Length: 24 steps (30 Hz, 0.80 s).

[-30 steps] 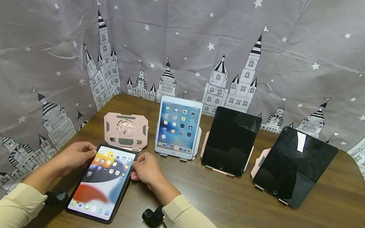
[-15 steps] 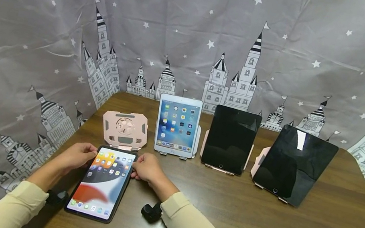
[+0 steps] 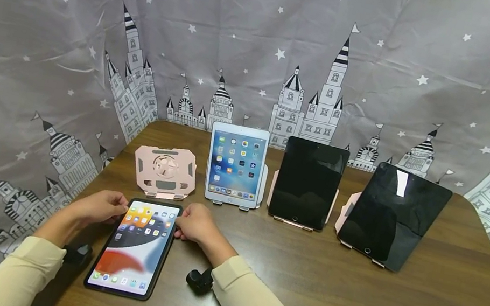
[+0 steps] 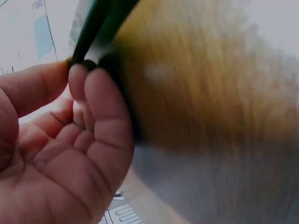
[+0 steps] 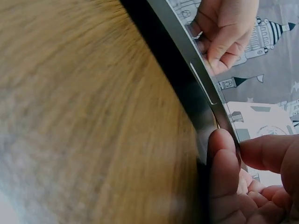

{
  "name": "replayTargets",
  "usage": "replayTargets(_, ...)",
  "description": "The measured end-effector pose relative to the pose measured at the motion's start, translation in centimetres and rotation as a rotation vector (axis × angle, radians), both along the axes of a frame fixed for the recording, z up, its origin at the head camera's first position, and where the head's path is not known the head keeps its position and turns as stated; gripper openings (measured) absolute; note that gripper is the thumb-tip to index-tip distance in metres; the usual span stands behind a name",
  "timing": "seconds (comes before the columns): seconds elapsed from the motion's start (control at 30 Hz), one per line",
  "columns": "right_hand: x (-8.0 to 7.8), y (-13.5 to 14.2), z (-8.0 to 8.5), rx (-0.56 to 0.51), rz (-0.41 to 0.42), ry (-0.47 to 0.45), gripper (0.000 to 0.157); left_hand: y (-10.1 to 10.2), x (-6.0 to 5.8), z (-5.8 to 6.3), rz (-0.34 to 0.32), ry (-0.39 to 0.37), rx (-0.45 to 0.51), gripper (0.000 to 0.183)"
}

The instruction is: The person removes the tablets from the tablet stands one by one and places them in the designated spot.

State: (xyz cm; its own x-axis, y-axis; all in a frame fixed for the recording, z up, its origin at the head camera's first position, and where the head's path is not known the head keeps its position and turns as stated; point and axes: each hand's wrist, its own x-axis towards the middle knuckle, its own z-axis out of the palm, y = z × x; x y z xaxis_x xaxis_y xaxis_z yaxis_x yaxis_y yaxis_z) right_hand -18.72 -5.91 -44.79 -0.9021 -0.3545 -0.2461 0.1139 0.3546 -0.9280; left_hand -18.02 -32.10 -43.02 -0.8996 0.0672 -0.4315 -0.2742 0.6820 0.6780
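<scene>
A tablet (image 3: pixel 137 249) with a dark border lies before me in the head view, its screen lit with app icons. At its upper left side, my left hand (image 3: pixel 100 205) pinches the edge between thumb and fingers. The opposite edge is pinched by my right hand (image 3: pixel 198 224); in the right wrist view its thumb and forefinger meet at the silver tablet side (image 5: pixel 203 86), beside a dark band. In the left wrist view the pinched edge is dark and blurred. Just beyond the tablet is a pink stand (image 3: pixel 165 172) holding nothing.
Right of the pink stand, a white tablet (image 3: pixel 236 165) with its screen on leans on a stand. Two dark-screened tablets, one in the middle (image 3: pixel 308 183) and one tilted (image 3: pixel 393 217), stand farther right. A castle-print curtain (image 3: pixel 245 38) hangs behind the wooden table (image 3: pixel 310 285).
The tablet has come slightly toward me, and a narrow gap now shows between its top edge and the pink stand. Both hands keep their pinch. The head view has shifted slightly.
</scene>
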Motion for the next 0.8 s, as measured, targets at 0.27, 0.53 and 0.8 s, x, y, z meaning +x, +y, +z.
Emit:
replayTargets(0.27,-0.14,-0.01,-0.32,-0.045,-0.002,-0.047,0.028,-0.06,0.13,0.04,0.012,-0.025,0.015,0.007)
replayTargets(0.53,-0.56,0.01,-0.5,-0.053,0.0,-0.07,0.025,-0.05,-0.14,0.13,0.027,-0.038,0.003,0.007)
replayTargets(0.8,-0.57,0.1,-0.58,-0.038,-0.013,-0.042,0.023,-0.2,-0.28,0.31,0.008,-0.045,0.033,0.01)
